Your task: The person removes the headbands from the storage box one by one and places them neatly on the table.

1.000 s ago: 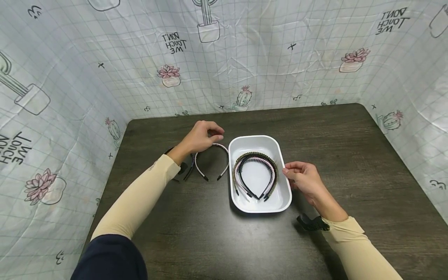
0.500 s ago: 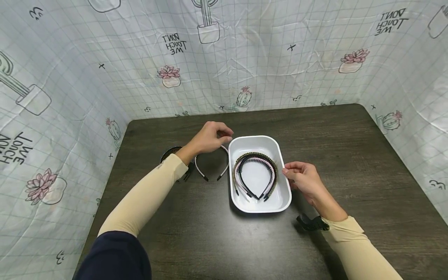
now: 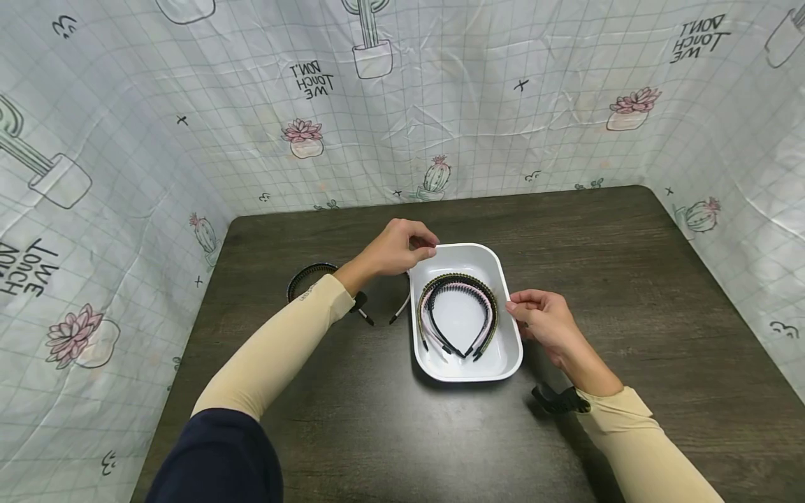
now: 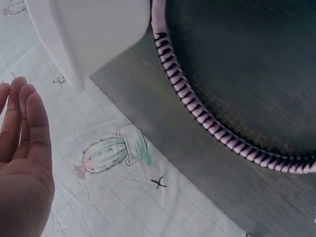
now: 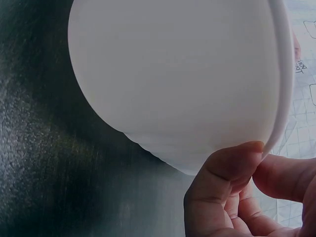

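My left hand [image 3: 405,246] hovers at the back left corner of a white tray [image 3: 510,367], fingers loosely bent and holding nothing. In the left wrist view its fingers [image 4: 37,123] point up, apart from the tray [image 4: 106,34]. My right hand [image 3: 542,316] pinches the tray's right rim between thumb and fingers, seen closely in the right wrist view. Inside the tray lie several headbands, nested: a gold-edged black one [image 3: 465,278], a pink one and a toothed black one. Left of the tray, a pale pink headband with black wrapping [image 4: 190,98] is partly hidden by my left hand and forearm.
Farther left on the dark wooden table [image 3: 629,279] lies a black toothed headband [image 3: 292,283], partly covered by my left sleeve [image 3: 277,342]. A white patterned cloth [image 3: 503,91] hangs behind the table and along its sides.
My left hand has moved right, from above the pale pink headband to the tray's back left corner. More of the black headband shows at left. The right hand stays at the rim.
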{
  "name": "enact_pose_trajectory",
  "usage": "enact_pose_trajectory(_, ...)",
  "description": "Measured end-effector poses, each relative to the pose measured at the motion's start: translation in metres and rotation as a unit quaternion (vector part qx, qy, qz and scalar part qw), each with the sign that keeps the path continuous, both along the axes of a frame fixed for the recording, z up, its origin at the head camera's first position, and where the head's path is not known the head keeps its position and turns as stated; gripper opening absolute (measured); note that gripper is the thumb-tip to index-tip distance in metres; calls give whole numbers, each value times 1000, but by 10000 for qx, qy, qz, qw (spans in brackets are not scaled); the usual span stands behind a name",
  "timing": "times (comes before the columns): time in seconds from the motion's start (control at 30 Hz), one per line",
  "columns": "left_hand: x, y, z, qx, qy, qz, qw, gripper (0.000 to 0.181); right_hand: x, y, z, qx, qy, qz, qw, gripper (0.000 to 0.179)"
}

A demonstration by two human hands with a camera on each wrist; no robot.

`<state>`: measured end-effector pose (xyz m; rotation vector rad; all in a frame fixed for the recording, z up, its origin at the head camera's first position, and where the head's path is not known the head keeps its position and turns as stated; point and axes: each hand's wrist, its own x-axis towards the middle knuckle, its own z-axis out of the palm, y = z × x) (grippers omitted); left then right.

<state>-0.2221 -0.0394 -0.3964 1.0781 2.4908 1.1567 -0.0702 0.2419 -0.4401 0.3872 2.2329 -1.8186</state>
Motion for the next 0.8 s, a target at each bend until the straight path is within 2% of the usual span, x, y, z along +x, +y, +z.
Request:
enact_pose_trajectory(0.4, 6, 24, 3, -47, -89, -189, 9998, 21, 1, 0, 1, -10, 45, 23, 10000, 41)
enact_pose_trajectory(0.8, 9, 41, 0, -218, -61, -340, 9992, 21, 2, -1, 1, 31, 48, -32, 10000, 40)
